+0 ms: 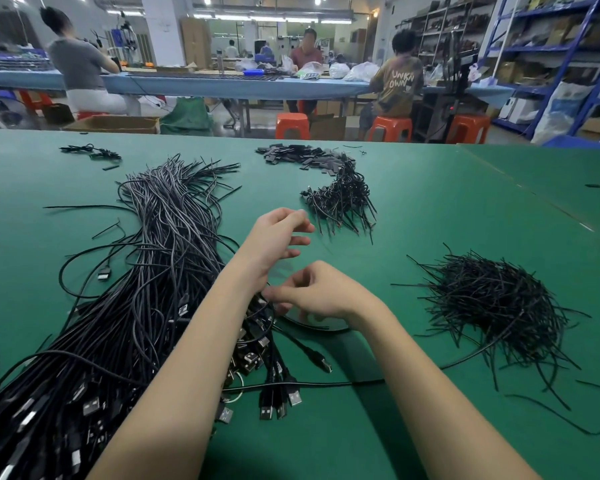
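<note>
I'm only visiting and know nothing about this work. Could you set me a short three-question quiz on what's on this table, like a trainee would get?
1. Multiple choice: the table is A red, B green, C white?
2. True or false: the tie pile lies to the right of the right hand.
3. Fill in: the cables on the left end in ___ plugs.
Key: 1 B; 2 true; 3 USB.
</note>
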`<state>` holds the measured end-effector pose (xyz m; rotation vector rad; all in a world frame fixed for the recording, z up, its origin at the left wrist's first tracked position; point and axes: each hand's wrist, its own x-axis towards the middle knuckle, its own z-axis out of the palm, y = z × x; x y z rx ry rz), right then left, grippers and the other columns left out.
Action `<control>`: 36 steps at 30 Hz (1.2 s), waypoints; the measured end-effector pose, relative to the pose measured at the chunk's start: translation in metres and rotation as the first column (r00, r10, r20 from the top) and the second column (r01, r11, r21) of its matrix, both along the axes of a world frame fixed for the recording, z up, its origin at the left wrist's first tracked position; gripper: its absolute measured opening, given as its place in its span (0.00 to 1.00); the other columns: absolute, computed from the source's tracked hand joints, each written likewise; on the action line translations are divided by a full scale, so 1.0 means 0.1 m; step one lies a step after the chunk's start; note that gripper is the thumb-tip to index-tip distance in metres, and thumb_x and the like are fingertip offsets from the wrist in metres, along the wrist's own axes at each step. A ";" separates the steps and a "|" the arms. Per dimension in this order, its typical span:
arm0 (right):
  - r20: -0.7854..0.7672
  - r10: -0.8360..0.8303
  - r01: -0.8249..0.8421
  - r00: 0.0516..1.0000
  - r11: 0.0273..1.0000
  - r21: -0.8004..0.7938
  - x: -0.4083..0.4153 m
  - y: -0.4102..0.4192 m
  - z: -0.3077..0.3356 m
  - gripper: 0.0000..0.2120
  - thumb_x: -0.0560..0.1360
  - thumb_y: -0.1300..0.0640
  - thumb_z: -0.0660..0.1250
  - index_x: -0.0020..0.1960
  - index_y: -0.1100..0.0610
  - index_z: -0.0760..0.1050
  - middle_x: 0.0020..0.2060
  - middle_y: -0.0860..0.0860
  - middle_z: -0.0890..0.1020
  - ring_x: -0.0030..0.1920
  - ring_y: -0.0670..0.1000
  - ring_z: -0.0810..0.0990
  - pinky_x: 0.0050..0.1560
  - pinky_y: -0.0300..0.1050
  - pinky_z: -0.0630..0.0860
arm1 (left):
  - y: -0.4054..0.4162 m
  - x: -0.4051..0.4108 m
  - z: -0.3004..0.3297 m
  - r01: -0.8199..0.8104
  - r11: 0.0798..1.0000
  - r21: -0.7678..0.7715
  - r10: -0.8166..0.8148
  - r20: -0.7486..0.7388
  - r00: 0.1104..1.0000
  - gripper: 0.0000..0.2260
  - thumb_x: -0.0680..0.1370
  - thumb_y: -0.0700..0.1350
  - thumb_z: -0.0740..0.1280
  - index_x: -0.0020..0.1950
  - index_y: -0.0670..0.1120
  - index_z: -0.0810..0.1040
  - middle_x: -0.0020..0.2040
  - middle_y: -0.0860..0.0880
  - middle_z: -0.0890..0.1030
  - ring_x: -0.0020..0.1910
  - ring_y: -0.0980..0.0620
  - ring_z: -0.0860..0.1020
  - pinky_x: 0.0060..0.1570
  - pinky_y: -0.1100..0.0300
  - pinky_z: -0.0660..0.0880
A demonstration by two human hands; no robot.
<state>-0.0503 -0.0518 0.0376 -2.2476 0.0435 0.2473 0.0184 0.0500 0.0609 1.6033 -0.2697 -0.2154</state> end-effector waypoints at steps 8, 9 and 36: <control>-0.049 -0.243 0.245 0.969 0.912 0.330 0.04 -0.01 0.03 0.03 0.76 0.60 0.68 0.43 0.58 0.78 0.27 0.47 0.82 0.31 0.47 0.80 0.33 0.39 0.77 | 0.02 0.02 -0.01 -0.005 1.000 0.002 0.005 0.032 0.999 0.08 0.83 0.46 0.62 0.49 0.45 0.77 0.45 0.51 0.84 0.41 0.54 0.80 0.38 0.65 0.74; -0.088 -0.215 0.232 0.973 0.869 0.438 0.03 -0.06 0.07 0.05 0.78 0.62 0.66 0.44 0.59 0.75 0.28 0.49 0.82 0.32 0.47 0.81 0.34 0.40 0.81 | 0.01 0.02 -0.01 -0.004 1.000 -0.006 0.005 0.042 0.999 0.08 0.83 0.46 0.62 0.49 0.45 0.77 0.45 0.51 0.84 0.41 0.53 0.81 0.38 0.64 0.74; 0.587 -0.199 0.338 0.784 0.931 -0.137 -0.10 -0.80 0.39 0.13 0.72 0.57 0.75 0.38 0.37 0.82 0.46 0.43 0.79 0.43 0.42 0.75 0.46 0.34 0.71 | -0.22 -0.18 -0.14 0.359 0.887 0.291 -0.420 0.184 0.888 0.14 0.85 0.49 0.59 0.47 0.44 0.79 0.39 0.52 0.81 0.31 0.54 0.74 0.35 0.64 0.72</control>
